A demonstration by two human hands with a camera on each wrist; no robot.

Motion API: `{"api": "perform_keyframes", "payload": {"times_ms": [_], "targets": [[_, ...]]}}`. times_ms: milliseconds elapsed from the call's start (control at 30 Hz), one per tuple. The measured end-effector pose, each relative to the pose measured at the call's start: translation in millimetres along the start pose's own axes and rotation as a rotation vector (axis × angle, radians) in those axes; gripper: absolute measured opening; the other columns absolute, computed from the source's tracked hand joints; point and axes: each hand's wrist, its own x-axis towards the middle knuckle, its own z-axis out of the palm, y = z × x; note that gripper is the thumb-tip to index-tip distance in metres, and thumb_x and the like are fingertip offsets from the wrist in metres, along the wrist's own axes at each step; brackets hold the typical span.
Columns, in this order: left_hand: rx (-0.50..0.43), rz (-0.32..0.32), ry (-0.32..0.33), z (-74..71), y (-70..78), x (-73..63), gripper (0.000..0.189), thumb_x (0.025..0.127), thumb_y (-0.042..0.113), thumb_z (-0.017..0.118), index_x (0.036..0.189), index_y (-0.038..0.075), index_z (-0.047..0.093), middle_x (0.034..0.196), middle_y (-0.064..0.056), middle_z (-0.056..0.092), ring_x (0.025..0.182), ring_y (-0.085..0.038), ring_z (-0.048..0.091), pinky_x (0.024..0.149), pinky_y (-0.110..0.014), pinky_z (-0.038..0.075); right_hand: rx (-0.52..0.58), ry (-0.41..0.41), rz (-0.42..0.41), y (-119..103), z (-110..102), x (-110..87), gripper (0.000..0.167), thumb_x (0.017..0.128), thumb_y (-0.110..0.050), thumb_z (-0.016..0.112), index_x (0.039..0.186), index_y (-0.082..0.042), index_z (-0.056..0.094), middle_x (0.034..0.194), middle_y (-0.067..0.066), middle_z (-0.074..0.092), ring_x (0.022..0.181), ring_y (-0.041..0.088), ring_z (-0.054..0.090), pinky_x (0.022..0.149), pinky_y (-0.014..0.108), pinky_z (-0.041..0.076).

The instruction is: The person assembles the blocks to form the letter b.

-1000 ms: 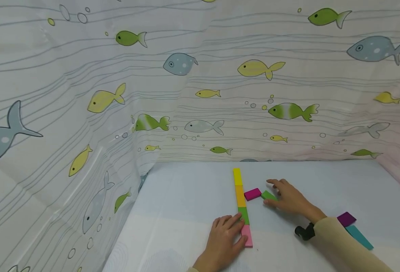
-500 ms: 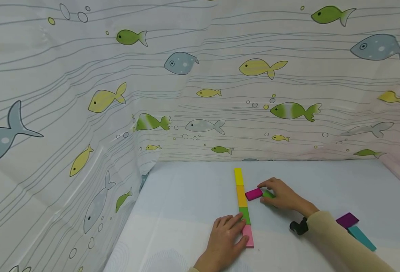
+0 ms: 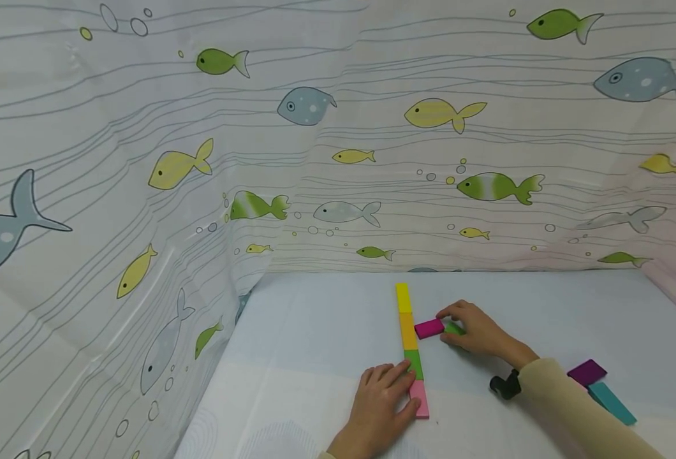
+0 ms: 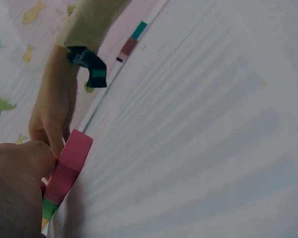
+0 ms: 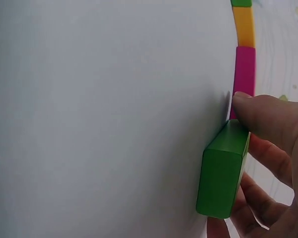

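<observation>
A straight row on the table is made of a yellow block [image 3: 403,298], an orange block [image 3: 408,331], a green block [image 3: 414,363] and a pink block [image 3: 421,400]. My left hand [image 3: 374,405] rests against the row's near end, forefinger on the green block and thumb at the pink one. From the orange block a magenta block [image 3: 428,328] slants off to the right. Against its far end lies a second green block [image 5: 221,181], which my right hand [image 3: 481,331] pinches between thumb and fingers. The hand partly hides that block in the head view.
A purple block [image 3: 587,371] and a teal block [image 3: 611,404] lie at the right, beside the right sleeve [image 3: 579,408], which partly covers a pink piece. Fish-patterned cloth [image 3: 338,185] walls the back and left of the white table [image 3: 292,357].
My right hand has moved slightly left, and its fingers have drawn in around the second green block beside the magenta one. The left hand stays at the row.
</observation>
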Motion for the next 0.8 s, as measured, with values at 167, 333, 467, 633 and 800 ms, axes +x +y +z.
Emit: {"api": "perform_keyframes", "payload": {"times_ms": [167, 333, 467, 633, 800], "targets": [[-0.003, -0.001, 0.000, 0.6, -0.1, 0.0, 0.042, 0.106, 0.047, 0.060, 0.142, 0.027, 0.069, 0.154, 0.009, 0.060, 0.130, -0.016, 0.059, 0.106, -0.046, 0.050, 0.006, -0.003, 0.017, -0.3, -0.5, -3.4, 0.051, 0.089, -0.031, 0.085, 0.134, -0.013, 0.070, 0.126, 0.012, 0.068, 0.113, 0.031, 0.064, 0.100, 0.059, 0.056], [0.005, 0.006, 0.011, 2.0, -0.5, -0.5, 0.042, 0.106, 0.046, 0.061, 0.141, 0.026, 0.070, 0.153, 0.009, 0.061, 0.129, -0.016, 0.059, 0.105, -0.046, 0.050, 0.010, 0.000, 0.018, 3.8, -0.1, -6.6, 0.055, 0.089, -0.031, 0.085, 0.137, -0.012, 0.067, 0.116, 0.005, 0.068, 0.105, 0.021, 0.063, 0.096, 0.051, 0.059], [0.003, 0.002, 0.012, 2.6, -0.7, -1.0, 0.042, 0.105, 0.047, 0.061, 0.140, 0.026, 0.071, 0.152, 0.009, 0.062, 0.128, -0.016, 0.059, 0.105, -0.045, 0.050, 0.019, -0.006, 0.018, 6.5, 0.9, -7.5, 0.053, 0.090, -0.031, 0.085, 0.137, -0.013, 0.068, 0.112, 0.001, 0.069, 0.100, 0.015, 0.061, 0.093, 0.044, 0.059], [0.002, 0.000, 0.013, 1.8, -0.7, -0.5, 0.042, 0.105, 0.048, 0.061, 0.139, 0.026, 0.071, 0.153, 0.009, 0.062, 0.129, -0.016, 0.059, 0.106, -0.045, 0.050, 0.032, -0.021, 0.006, 6.7, -0.2, -7.1, 0.054, 0.090, -0.030, 0.085, 0.139, -0.016, 0.067, 0.110, -0.001, 0.068, 0.099, 0.014, 0.061, 0.091, 0.043, 0.059], [0.010, 0.004, 0.021, 2.2, -1.2, -0.3, 0.042, 0.104, 0.049, 0.062, 0.139, 0.026, 0.071, 0.152, 0.009, 0.062, 0.128, -0.015, 0.059, 0.106, -0.045, 0.050, 0.012, -0.036, -0.021, 6.0, -1.6, -5.3, 0.053, 0.091, -0.028, 0.084, 0.141, -0.019, 0.067, 0.109, -0.001, 0.067, 0.098, 0.014, 0.060, 0.089, 0.041, 0.057]]}}
